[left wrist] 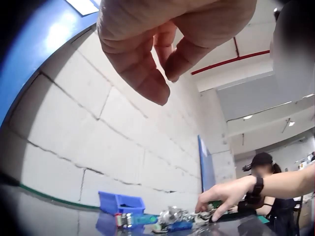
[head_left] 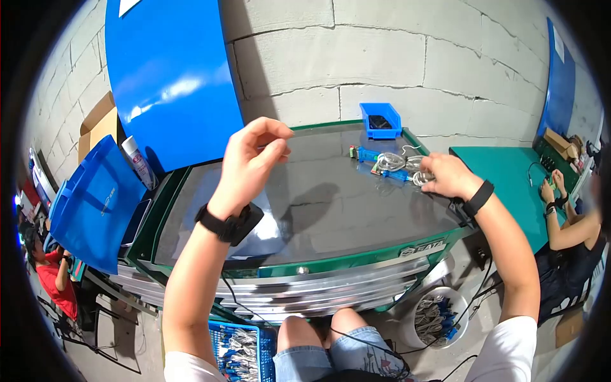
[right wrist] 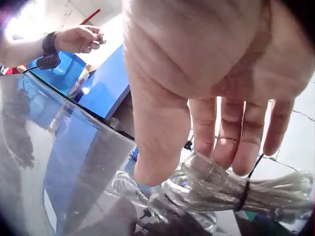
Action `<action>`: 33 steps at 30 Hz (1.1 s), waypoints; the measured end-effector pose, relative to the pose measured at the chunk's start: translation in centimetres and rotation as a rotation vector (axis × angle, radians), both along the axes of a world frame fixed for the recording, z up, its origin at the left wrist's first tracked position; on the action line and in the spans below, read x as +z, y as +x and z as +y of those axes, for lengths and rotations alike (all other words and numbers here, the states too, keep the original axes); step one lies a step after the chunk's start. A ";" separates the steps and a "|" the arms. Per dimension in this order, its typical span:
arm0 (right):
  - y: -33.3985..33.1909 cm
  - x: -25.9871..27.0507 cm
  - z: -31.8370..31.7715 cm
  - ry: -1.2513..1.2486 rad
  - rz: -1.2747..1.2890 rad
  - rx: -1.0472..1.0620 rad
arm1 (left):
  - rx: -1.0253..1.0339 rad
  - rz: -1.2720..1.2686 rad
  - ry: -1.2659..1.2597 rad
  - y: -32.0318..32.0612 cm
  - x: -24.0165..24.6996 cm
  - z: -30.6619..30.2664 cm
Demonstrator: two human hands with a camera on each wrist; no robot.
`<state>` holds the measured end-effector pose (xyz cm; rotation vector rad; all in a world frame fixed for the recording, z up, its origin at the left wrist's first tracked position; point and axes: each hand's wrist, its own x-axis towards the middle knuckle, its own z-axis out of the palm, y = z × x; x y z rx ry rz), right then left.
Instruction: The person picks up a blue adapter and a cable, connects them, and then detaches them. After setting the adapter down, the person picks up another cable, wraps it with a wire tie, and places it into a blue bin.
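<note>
My left hand (head_left: 251,162) is raised over the left half of the grey worktop (head_left: 344,223), its fingers loosely bent and holding nothing. At the right, my right hand (head_left: 449,175) reaches down to a coiled clear-sheathed cable (right wrist: 216,189) bound with a black tie. Its fairly straight fingers touch the coil, with the thumb spread apart from them. Beside it lies another clear cable coil (head_left: 391,161). A blue adapter (head_left: 367,154) with a green terminal end lies to the left of the coils, and a second blue connector (head_left: 398,176) sits just in front.
A blue bin (head_left: 380,121) with dark items stands at the back edge. Blue folder-like sheeting (head_left: 98,204) and a spray can (head_left: 139,162) are at the left. Below are a blue basket (head_left: 264,356) and a white bucket (head_left: 407,334) of cables. Another person (head_left: 576,229) works at the right.
</note>
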<state>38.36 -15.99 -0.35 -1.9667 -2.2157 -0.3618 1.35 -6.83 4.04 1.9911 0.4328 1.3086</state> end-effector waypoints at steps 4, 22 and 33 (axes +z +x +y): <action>-1.9 0.2 0.7 -0.007 -0.124 -0.002 | -0.013 0.089 -0.149 0.5 -1.8 4.1; -4.5 3.8 5.3 -0.543 0.974 0.266 | -0.098 0.092 -0.401 -0.9 -4.0 6.4; -13.8 0.7 8.0 -0.258 0.405 0.596 | -0.095 0.044 -0.484 -1.5 -4.0 6.5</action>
